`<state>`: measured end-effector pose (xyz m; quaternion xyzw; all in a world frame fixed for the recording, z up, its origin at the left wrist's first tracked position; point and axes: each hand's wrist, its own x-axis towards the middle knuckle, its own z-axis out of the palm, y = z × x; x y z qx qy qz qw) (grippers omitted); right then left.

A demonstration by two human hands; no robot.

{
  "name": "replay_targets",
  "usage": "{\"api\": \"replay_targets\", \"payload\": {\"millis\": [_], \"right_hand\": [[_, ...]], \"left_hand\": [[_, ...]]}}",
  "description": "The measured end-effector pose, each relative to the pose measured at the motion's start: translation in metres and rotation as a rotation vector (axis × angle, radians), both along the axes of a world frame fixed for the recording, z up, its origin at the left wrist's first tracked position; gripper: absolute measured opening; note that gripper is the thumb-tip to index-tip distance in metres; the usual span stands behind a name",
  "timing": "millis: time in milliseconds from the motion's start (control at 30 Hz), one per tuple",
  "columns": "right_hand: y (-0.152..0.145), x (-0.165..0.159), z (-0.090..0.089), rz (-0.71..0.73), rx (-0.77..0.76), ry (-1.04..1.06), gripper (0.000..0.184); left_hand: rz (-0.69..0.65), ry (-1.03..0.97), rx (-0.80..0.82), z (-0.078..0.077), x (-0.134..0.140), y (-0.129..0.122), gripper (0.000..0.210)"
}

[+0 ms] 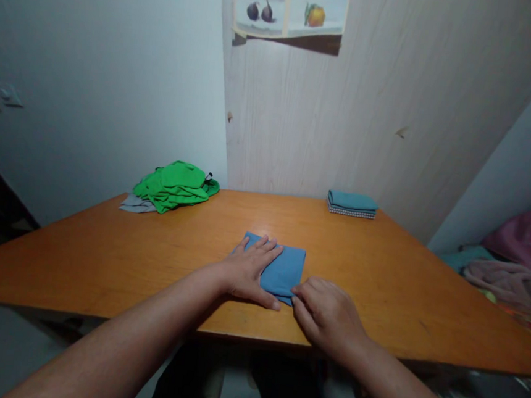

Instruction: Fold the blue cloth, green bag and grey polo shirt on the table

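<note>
A folded blue cloth (285,269) lies near the front edge of the wooden table. Across its left part rests my left hand (252,271), flat with the fingers spread and the thumb pointing along the near edge. At the cloth's near right corner, my right hand (327,310) pinches the fabric between thumb and forefinger. A lower layer of cloth shows slightly below the top fold there. The left side of the cloth is partly hidden under my left hand.
A crumpled green garment (176,185) lies at the back left on a grey cloth (137,203). Folded fabrics, a teal one (353,200) above a checked one (352,212), are stacked at the back right of the table (379,283). A wall (300,121) stands behind.
</note>
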<state>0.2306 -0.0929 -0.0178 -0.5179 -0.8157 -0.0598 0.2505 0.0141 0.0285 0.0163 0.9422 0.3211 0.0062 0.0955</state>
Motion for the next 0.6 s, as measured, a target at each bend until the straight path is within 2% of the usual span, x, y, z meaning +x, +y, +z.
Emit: {"api": "replay_targets", "payload": {"millis": [67,167,233,333,433,533,600], "right_hand": [[-0.003,0.001,-0.002,-0.007,-0.013,-0.024,0.019],[-0.007,0.002,-0.002,0.003,-0.031,-0.006,0.02],[-0.008,0.004,0.0,0.015,-0.067,0.053,0.021],[-0.005,0.008,0.008,-0.008,-0.129,0.216,0.025],[0.007,0.011,0.022,-0.127,-0.052,0.366,0.036],[0.025,0.004,0.039,-0.204,0.038,0.357,0.042],[0.038,-0.009,0.047,-0.218,0.03,0.282,0.048]], "left_hand": [[-0.007,-0.006,-0.026,0.001,-0.001,0.001,0.125],[0.02,-0.028,-0.057,0.001,0.001,0.002,0.095],[0.046,-0.041,-0.041,0.0,0.003,0.001,0.085],[0.051,-0.042,-0.01,-0.001,0.004,-0.001,0.093],[0.048,-0.04,-0.007,-0.002,0.004,-0.001,0.097],[0.051,-0.043,-0.001,-0.003,0.003,-0.001,0.1],[0.048,-0.047,0.003,-0.004,0.003,-0.001,0.1]]}}
